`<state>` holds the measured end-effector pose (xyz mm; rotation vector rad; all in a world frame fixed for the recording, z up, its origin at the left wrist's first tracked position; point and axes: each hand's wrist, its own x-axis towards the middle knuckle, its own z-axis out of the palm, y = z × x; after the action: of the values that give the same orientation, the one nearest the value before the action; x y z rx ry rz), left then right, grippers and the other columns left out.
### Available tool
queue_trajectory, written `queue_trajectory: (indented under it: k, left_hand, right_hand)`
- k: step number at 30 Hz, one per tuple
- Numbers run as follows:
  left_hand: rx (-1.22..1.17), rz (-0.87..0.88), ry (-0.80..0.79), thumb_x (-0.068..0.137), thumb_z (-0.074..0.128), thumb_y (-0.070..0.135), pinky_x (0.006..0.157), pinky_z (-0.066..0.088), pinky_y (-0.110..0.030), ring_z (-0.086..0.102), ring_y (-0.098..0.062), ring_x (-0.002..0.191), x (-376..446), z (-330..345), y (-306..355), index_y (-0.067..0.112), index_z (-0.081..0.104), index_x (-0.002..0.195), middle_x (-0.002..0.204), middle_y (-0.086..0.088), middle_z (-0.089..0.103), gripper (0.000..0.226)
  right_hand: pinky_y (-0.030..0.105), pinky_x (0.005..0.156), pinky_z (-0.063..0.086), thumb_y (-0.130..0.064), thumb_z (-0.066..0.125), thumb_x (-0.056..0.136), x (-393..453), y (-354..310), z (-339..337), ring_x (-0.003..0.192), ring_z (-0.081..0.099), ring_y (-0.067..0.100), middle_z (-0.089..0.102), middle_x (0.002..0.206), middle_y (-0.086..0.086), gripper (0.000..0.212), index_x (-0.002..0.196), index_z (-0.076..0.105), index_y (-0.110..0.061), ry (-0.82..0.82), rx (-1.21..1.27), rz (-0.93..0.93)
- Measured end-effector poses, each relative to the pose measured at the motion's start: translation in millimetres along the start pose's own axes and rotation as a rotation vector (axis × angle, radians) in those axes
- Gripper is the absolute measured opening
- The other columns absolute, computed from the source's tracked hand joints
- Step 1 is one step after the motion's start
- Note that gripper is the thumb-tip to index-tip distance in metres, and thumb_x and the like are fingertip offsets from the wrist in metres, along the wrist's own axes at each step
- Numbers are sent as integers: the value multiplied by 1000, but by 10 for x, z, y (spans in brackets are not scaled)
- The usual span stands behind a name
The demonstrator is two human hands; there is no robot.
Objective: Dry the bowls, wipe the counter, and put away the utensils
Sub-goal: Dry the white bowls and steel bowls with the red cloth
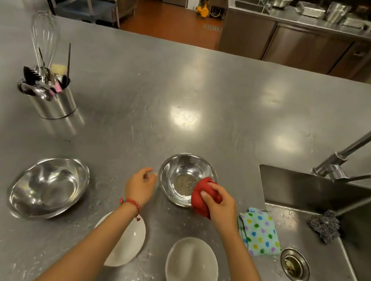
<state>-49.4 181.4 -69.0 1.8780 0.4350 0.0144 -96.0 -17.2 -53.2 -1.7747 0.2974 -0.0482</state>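
Bowls: four on show, and the small steel bowl (187, 178) at centre is the one in play, water pooled in its base.
Counter (185, 89): stainless, huge, droplets speckled near the front edge; wiping not yet done by the look of it.
Sink (313, 185): at 3 o'clock, a steel scourer (324, 225) inside, a spotted cloth (259, 235) draped on its rim.
Large steel bowl (48, 187): at 9 o'clock, tilted, well apart from the action.
White bowls: one (192, 268) at 6 o'clock, another (130, 242) partly under the left forearm.
Utensil pot (50, 99): at 10 o'clock, whisk and tongs upright in it.
Right hand (221, 204): closed round a bunched red cloth (203, 200), pressing it over the bowl's rim at 4 o'clock.
Left hand (141, 185): loosely curled, holding nothing, just beside the bowl's rim at 9 o'clock.
Risk: the bowl looks unbraced, so a firm push could skate it across the wet steel, I'd say.
Risk: that left forearm could knock the white bowl.
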Motion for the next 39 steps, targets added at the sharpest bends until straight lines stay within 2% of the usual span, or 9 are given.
queue_trajectory:
  k: [6,8,12,14,17,20,26,32,39]
  left_hand:
    - [35,-161,-185,86,62,16,84,52,-52,63,-39,91,482,136,-160,0,56,116,100,-26,63,34]
    - [7,-212,-230,86,62,17,69,58,-42,64,-27,70,537,169,-212,1,62,104,80,-15,66,24]
    - [3,-218,-262,87,61,20,46,56,-28,60,-19,54,641,237,-253,13,60,65,60,-7,60,23]
    - [-42,-230,-265,88,59,21,37,53,-26,59,-20,54,670,267,-238,15,52,63,60,-7,57,26]
    - [11,-182,-264,91,53,26,47,54,-31,58,-25,61,706,306,-233,13,48,65,65,-9,55,29]
    - [113,-46,-229,93,48,24,60,40,-31,48,-23,64,716,352,-251,14,43,57,57,-4,46,38]
    - [123,28,-182,96,42,21,54,32,-28,41,-15,58,696,426,-253,19,42,55,56,2,44,41]
    - [59,39,-78,95,44,19,50,30,-25,37,-12,52,640,472,-254,18,38,52,52,1,40,44]
    - [49,56,-6,94,47,18,48,30,-20,39,-12,52,690,514,-275,5,51,61,52,1,43,35]
  right_hand:
    - [9,76,43,-7,69,79,605,39,379,92,55,12,61,102,-1,27,104,65,-16,3,-140,-18]
    - [25,88,46,-9,69,79,748,103,457,100,55,16,63,112,3,30,107,64,-16,-18,-238,-5]
    - [21,86,37,-22,64,84,900,219,554,107,54,18,61,121,1,30,114,61,-25,-101,-470,40]
    - [24,89,38,-24,61,87,929,235,601,114,54,22,60,124,1,31,118,58,-25,-141,-536,57]
    - [27,94,40,-24,61,87,929,221,631,114,55,22,60,124,2,33,120,57,-24,-168,-588,51]
    - [26,96,42,-23,64,84,869,224,661,110,58,21,63,122,0,33,117,60,-24,-241,-601,23]
    - [12,89,33,-20,60,86,782,235,906,106,57,11,67,113,-5,25,110,64,-26,-288,-557,-129]
    - [39,91,47,-32,43,95,942,230,930,111,53,27,50,129,11,37,130,44,-21,-119,-859,-58]
    - [38,93,44,-28,49,93,903,228,592,110,53,31,50,126,15,37,129,46,-19,-247,-1009,27]
